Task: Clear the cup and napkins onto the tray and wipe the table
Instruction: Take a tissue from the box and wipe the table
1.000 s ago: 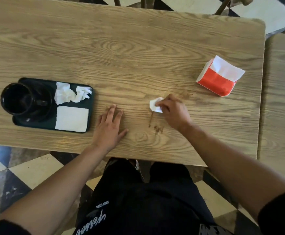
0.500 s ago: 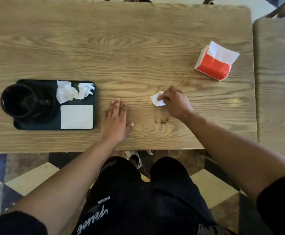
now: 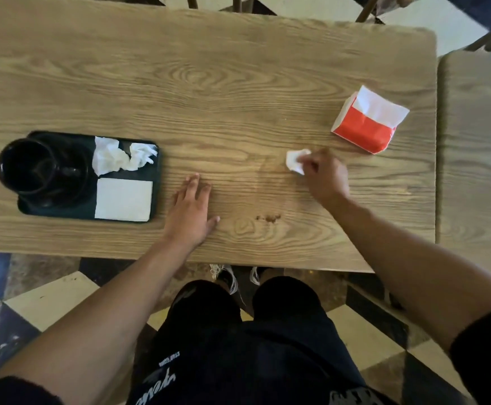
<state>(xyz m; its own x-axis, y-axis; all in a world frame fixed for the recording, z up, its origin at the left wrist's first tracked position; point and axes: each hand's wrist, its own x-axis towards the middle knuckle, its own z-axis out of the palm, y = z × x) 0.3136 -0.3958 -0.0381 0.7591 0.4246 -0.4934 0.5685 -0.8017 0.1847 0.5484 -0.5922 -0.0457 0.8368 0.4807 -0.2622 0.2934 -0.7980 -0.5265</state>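
Wiping the table [image 3: 238,68], the right hand [image 3: 324,178] pinches a small wad of napkin [image 3: 294,160] at its fingertips; soft and light, it needs pressing flat. The left hand [image 3: 190,214] lies spread, released. A brown stain [image 3: 269,218] sits between them.

Likely a café: wooden tables [image 3: 209,83] set side by side, checkered floor [image 3: 33,302], a serving tray [image 3: 156,171].
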